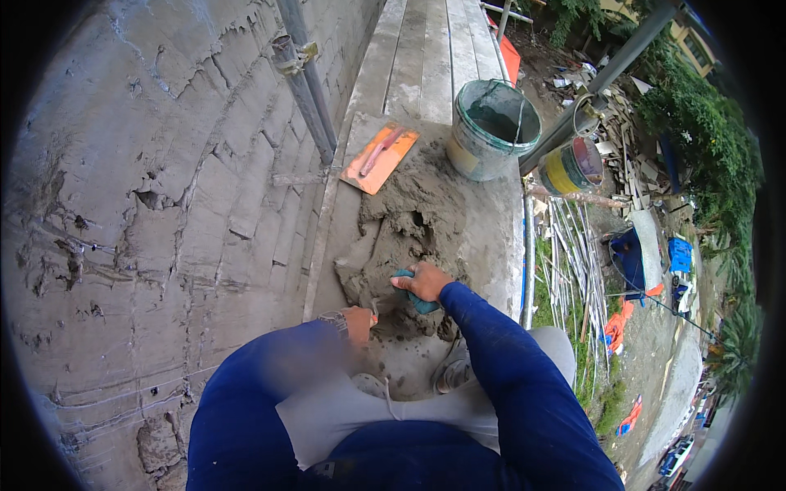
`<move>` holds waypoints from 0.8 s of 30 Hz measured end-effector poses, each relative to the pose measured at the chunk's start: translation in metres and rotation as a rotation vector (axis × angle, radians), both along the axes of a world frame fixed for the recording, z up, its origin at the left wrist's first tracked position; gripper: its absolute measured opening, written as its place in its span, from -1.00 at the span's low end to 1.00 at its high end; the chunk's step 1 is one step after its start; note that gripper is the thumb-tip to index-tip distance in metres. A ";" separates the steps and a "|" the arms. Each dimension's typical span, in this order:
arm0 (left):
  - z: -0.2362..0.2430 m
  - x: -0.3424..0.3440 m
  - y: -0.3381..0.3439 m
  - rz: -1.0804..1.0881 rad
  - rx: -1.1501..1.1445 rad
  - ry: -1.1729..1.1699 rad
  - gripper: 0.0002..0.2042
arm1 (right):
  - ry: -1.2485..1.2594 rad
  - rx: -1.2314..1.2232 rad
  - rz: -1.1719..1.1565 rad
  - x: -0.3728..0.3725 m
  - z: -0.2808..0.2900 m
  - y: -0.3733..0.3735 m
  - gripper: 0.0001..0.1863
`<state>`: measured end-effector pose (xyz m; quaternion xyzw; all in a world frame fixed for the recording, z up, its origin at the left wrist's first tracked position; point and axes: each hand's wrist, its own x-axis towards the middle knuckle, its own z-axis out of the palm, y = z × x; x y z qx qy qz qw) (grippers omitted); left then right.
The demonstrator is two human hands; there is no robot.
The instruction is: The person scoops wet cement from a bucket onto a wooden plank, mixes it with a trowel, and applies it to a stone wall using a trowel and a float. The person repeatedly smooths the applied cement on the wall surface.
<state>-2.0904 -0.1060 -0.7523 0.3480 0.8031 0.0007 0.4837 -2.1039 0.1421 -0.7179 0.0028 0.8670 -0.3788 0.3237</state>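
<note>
A heap of wet grey mortar is spread over the scaffold platform in front of me. My right hand is closed around a teal, rounded piece, low against the near part of the heap; its exact kind is unclear. To the left, my left hand is down beside the mortar's near edge, its fingers curled and partly hidden. A small orange-and-pale bit shows at its fingertips, too small to name. Beyond both hands, an orange plastering float with a reddish handle lies on the heap's far left.
A mortar-smeared bucket stands at the platform's far right, near a second bucket beyond the edge. Metal scaffold poles rise along the rough block wall on the left. Planks run ahead; the ground lies far below on the right.
</note>
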 end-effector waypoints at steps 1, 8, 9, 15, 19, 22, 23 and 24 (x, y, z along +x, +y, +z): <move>-0.002 -0.011 -0.005 0.029 0.007 0.027 -0.68 | -0.001 0.024 0.011 0.005 0.007 -0.002 -0.18; 0.013 -0.065 -0.054 0.061 0.012 0.122 -0.67 | 0.229 0.019 0.027 0.045 -0.019 -0.019 -0.32; 0.012 -0.068 -0.063 0.077 0.016 0.159 -0.66 | 0.299 0.003 0.015 0.044 -0.026 -0.018 -0.37; 0.029 -0.067 -0.092 0.323 -0.031 0.227 -0.61 | 0.333 0.000 -0.074 -0.003 -0.007 -0.007 -0.44; 0.056 -0.054 -0.101 0.517 0.079 0.298 -0.66 | 0.503 -0.105 -0.294 -0.058 0.010 0.033 -0.45; 0.100 -0.043 -0.083 1.095 0.223 -0.023 -0.77 | 0.573 -0.102 -0.492 -0.102 0.020 0.097 -0.44; 0.099 -0.039 -0.083 1.182 0.293 -0.047 -0.80 | 0.604 -0.142 -0.567 -0.116 0.022 0.117 -0.45; 0.098 -0.034 -0.088 1.266 0.370 -0.067 -0.83 | 0.640 -0.185 -0.640 -0.131 0.026 0.137 -0.44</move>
